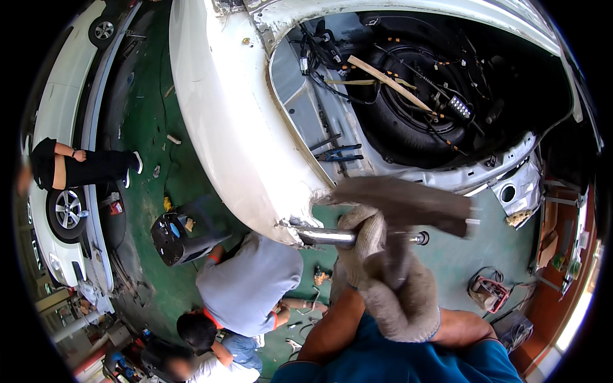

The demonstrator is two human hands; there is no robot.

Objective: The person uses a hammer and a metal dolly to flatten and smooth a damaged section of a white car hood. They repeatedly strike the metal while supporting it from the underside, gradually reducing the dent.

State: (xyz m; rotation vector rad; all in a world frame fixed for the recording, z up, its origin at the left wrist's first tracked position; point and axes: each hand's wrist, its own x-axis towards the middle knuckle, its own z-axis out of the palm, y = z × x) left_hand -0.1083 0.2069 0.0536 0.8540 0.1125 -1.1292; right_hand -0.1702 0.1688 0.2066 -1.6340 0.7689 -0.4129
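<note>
My left hand (364,233), in a pale knitted glove, is wrapped round a shiny metal bar (329,237). The bar's far-left end meets the torn rear corner of a white car body (236,140), and its other end sticks out to the right. My right hand (402,306), gloved too, grips a hammer (408,203) by its handle, close in front of the left hand. The hammer's dark head is smeared by motion and hangs above the bar. Whether it touches the bar, I cannot tell.
The open trunk holds a spare tyre (415,96), a wooden strip (389,83), wiring and blue-handled pliers (338,153). Close at left crouches a person in grey (252,281); another stands by a white car (64,127). A cordless drill (320,276) lies on the green floor.
</note>
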